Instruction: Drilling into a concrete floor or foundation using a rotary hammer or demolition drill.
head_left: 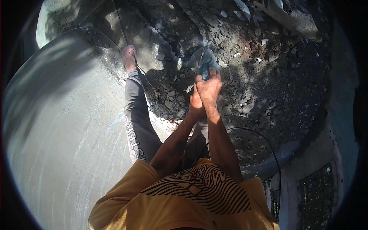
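Observation:
Ahead of me, a teal power tool [208, 62] with a ribbed body points away at the broken ground. Its far end is blurred, so its exact kind is unclear. My right hand [209, 87] is closed around its near end. Tucked beside and partly behind it, my left hand [196, 102] also looks closed on the tool, though its fingers are mostly hidden. Both forearms reach out close together. Grey rubble [264, 88] and dust lie around the tool's tip.
A black cable [264, 137] curves in from the right. A thin cord [119, 23] runs down past my sandalled left foot [129, 57]. Smooth pale concrete [65, 126] curves along the left. A broken slab [293, 23] lies far right, and a grille [316, 195] is set in the right wall.

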Action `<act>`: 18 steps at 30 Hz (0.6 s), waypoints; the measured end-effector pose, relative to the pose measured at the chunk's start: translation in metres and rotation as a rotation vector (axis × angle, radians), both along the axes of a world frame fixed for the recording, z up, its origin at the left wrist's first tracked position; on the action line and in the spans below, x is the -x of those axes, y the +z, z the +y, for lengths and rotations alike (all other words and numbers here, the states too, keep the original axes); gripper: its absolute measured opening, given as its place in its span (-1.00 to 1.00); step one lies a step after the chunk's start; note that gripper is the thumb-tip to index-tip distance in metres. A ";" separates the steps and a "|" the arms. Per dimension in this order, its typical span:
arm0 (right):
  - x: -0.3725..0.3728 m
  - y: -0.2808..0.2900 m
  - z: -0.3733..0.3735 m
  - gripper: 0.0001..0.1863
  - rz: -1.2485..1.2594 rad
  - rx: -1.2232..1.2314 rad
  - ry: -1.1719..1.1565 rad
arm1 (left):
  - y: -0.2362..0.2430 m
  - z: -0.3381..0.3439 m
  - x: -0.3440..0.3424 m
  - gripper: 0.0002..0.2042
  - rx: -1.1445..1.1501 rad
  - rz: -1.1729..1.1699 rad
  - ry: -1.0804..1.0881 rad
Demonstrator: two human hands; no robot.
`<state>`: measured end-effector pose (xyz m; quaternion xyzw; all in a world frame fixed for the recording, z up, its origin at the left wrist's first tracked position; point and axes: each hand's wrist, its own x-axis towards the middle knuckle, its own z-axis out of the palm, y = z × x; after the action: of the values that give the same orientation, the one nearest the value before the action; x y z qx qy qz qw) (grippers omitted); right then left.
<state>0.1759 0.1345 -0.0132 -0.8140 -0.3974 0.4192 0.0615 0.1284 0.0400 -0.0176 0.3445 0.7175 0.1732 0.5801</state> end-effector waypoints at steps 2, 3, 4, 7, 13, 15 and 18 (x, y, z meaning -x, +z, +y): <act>0.014 -0.001 -0.003 -0.40 -0.091 -0.028 0.097 | -0.006 -0.007 0.012 -0.03 -0.219 -0.062 0.095; 0.019 -0.003 -0.004 -0.41 -0.117 -0.031 0.115 | -0.014 -0.008 0.016 -0.14 -0.178 -0.028 0.083; 0.018 -0.010 -0.004 -0.41 -0.118 -0.026 0.110 | -0.020 -0.010 0.018 -0.14 -0.173 -0.030 0.079; -0.012 -0.056 0.008 -0.49 -0.020 0.004 -0.103 | -0.070 0.007 0.019 -0.14 -0.180 -0.017 -0.106; -0.009 -0.070 -0.044 -0.62 0.306 -0.068 -0.473 | -0.151 0.059 0.095 -0.08 -0.059 0.155 -0.213; -0.059 -0.110 -0.106 -0.57 0.285 -0.081 -0.512 | -0.094 0.102 0.064 -0.13 0.029 0.062 -0.251; -0.030 -0.105 -0.096 -0.33 0.645 0.292 -0.920 | -0.041 0.076 0.100 -0.11 0.021 0.051 -0.310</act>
<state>0.2055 0.0383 -0.1183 -0.7342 0.0978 0.6266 0.2424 0.0280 0.1165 -0.0586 0.4493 0.6720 0.0649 0.5850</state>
